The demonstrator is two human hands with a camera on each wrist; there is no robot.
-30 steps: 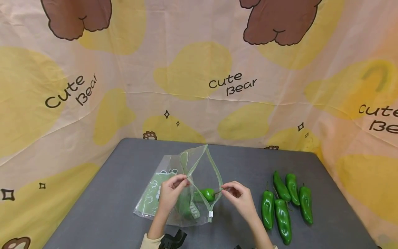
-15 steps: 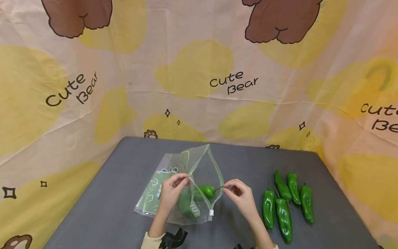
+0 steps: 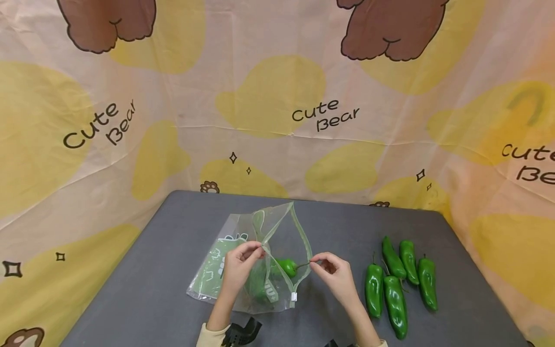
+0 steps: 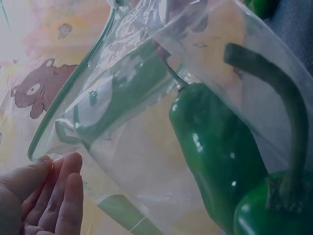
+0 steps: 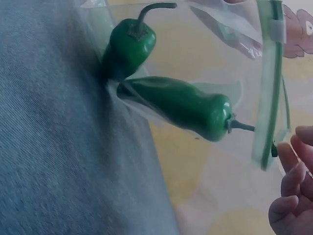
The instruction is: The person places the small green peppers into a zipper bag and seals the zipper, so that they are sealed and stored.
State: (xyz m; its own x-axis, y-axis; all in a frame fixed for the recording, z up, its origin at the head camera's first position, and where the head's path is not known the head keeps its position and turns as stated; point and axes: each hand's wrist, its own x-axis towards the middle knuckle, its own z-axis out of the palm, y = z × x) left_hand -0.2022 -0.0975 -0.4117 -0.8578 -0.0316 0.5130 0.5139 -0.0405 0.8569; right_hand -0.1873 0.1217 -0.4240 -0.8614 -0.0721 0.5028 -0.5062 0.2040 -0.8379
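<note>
My left hand (image 3: pixel 237 267) pinches the near edge of a clear zip bag (image 3: pixel 284 306) with green trim, and the bag's mouth gapes towards the right. Fingertips of my right hand (image 3: pixel 336 277) pinch the stem end of a green pepper (image 3: pixel 287 267) at that mouth. The pepper's body (image 5: pixel 181 105) lies inside the bag, tilted, with its stem poking out past the rim. Deeper in the bag is another green pepper (image 5: pixel 131 46), its curved stem (image 4: pixel 281 81) large in the left wrist view. A white slider (image 3: pixel 294 296) sits at the zip's lower end.
Several loose green peppers (image 3: pixel 395 307) lie grouped on the grey table (image 3: pixel 143 284), right of my right hand. Printed cloth (image 3: pixel 260 106) with bears and lettering rises behind and along both sides. Black straps (image 3: pixel 241 332) circle the wrists.
My right hand and the pepper it pinches rose slightly, then dipped a little. The left hand keeps its pinch on the bag edge, almost still.
</note>
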